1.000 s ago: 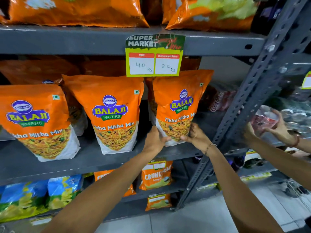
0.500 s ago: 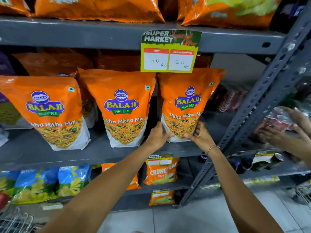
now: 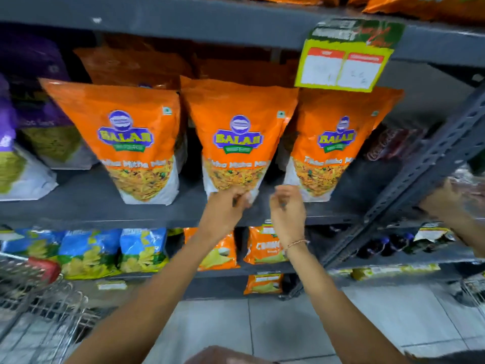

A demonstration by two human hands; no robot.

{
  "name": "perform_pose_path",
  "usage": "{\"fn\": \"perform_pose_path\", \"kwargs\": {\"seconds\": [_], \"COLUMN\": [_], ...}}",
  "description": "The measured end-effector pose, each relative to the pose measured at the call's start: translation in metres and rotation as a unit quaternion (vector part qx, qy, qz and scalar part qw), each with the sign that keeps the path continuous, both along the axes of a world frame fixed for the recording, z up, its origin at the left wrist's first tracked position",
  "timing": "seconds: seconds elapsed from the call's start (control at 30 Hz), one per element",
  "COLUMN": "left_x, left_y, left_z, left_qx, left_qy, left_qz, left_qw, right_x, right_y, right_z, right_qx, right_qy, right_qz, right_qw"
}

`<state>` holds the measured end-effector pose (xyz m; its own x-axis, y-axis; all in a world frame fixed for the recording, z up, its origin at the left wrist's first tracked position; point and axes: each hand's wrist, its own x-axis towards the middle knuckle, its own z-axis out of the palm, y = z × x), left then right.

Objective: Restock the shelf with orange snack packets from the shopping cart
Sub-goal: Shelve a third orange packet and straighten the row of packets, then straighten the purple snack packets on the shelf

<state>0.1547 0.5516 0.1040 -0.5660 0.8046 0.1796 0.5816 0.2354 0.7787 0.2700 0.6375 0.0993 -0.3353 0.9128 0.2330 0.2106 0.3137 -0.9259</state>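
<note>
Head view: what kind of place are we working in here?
Most likely a supermarket aisle. Grey metal shelving holds rows of identical orange snack packets, a yellow price tag hangs from the shelf edge above, and a wire shopping cart stands at lower left.

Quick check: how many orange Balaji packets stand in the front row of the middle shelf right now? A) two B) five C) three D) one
C: three upright orange packets, left, middle and right, line the shelf front.
</note>
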Motion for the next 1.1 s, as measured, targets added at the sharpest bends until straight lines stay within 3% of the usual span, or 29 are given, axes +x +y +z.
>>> {"fn": "perform_pose_path", "kwargs": {"seconds": [0.27,0.47,0.63,0.73,0.87,1.1], "left_x": [-0.160,-0.274,-0.359,-0.392,-0.431,-0.369], "left_y": [-0.192,-0.297,-0.334,-0.335,-0.327,-0.317], "left_z": [-0.007,0.003,-0.003,-0.008,-0.060,-0.021], "left_qx": [-0.045,-0.029,-0.179,-0.119,-0.023,-0.012], "left_qy": [-0.036,-0.026,-0.046,-0.136,-0.181,-0.148], "left_qz": [0.177,0.320,0.264,0.205,0.178,0.162], "left_qw": [0.983,0.946,0.947,0.962,0.967,0.976], "right_x": [-0.151,-0.275,-0.364,-0.391,-0.401,-0.363], "right_y": [-0.144,-0.225,-0.243,-0.247,-0.243,-0.239], "right_z": [0.012,0.010,0.000,0.001,-0.018,-0.023], "right_qx": [0.037,0.031,-0.007,0.007,0.008,-0.080], "right_qy": [0.004,-0.078,-0.152,-0.204,-0.173,-0.107], "right_qz": [0.187,0.316,0.342,0.354,0.323,0.290], "right_qw": [0.982,0.945,0.927,0.913,0.930,0.948]}}
